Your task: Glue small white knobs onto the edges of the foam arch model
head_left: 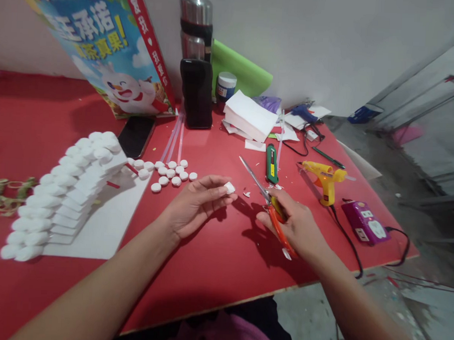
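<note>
Scissors (273, 212) with long silvery metal blades and orange-and-yellow handles show in the head view, gripped by the right hand (298, 220), its fingers curled around the handles. They are over the red, flat-topped desk (215, 269), between its middle and its right edge, tips aimed toward the far edge and leaning left, handles toward the near edge. They should feel stiff and fairly solid; the metal is likely slick, so the handles, probably plastic, are the surer hold. Whether the blades are fully closed is hard to tell.

The left hand (201, 201) pinches a small, white, angular piece (229, 187) between thumb and fingertips, the lower fingers loosely bent. The piece is above the middle of the desk, well in from the near edge, apart from the blades. It is probably very light and perhaps soft, easily dented or creased, so a gentle pinch at one end suits it. It looks plain white, with an uneven outline, partly covered by the thumb; its material cannot be told. Small white scraps (246, 194) lie just beside it on the desk, and rounded white discs (170, 173) lie farther toward the far edge, beyond the left hand.
</note>
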Demonstrator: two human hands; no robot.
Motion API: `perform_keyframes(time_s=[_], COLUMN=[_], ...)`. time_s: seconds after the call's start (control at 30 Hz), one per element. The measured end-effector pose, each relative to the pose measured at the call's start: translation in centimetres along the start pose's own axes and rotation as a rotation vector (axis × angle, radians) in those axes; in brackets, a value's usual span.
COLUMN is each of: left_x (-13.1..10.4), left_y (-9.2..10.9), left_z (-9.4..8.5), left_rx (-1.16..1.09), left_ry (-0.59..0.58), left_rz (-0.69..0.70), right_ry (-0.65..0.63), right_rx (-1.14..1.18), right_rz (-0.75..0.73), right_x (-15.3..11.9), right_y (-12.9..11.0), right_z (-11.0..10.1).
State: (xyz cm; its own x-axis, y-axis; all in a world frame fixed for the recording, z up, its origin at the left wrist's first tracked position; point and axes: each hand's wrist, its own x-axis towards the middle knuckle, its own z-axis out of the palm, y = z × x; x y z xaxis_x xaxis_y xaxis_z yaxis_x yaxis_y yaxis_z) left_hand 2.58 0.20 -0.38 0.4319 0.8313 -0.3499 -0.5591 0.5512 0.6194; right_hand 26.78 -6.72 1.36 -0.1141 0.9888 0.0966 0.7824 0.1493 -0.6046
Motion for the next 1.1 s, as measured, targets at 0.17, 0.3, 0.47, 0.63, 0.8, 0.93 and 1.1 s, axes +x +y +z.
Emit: perform_keyframes(time_s=[0.17,0.3,0.47,0.63,0.8,0.93,1.1], left_x=[0.1,0.1,0.0,0.0,0.0,-0.1,-0.2], left_y=[-0.1,-0.3,-0.3,0.1,-0.1,-0.3,-0.4], left_z=[0.1,0.2,0.1,0.0,0.1,0.4,0.7], left_rx=[0.042,0.108,0.127,0.118,0.077,0.025,0.052], left_ry=[0.035,0.068,0.058,0.055,0.075,0.104,0.112], left_rz=[0.062,0.107,0.115,0.12,0.139,0.139,0.12], right_ry=[0.049,0.195,0.195,0.205,0.143,0.063,-0.021], right_rx=[-0.018,0.012,0.095,0.042,0.068,0.011,-0.076], right_rz=[0.05,0.069,0.074,0.039,0.073,-0.021,-0.066], right_x=[0.2,0.5,0.0,-0.3,-0.5,-0.7,-0.7], right_y=[0.5,0.7,0.1,-0.2,-0.2,-0.5,-0.9], right_z=[-0.5,-0.3,-0.2,0.1,0.3,0.5,1.3])
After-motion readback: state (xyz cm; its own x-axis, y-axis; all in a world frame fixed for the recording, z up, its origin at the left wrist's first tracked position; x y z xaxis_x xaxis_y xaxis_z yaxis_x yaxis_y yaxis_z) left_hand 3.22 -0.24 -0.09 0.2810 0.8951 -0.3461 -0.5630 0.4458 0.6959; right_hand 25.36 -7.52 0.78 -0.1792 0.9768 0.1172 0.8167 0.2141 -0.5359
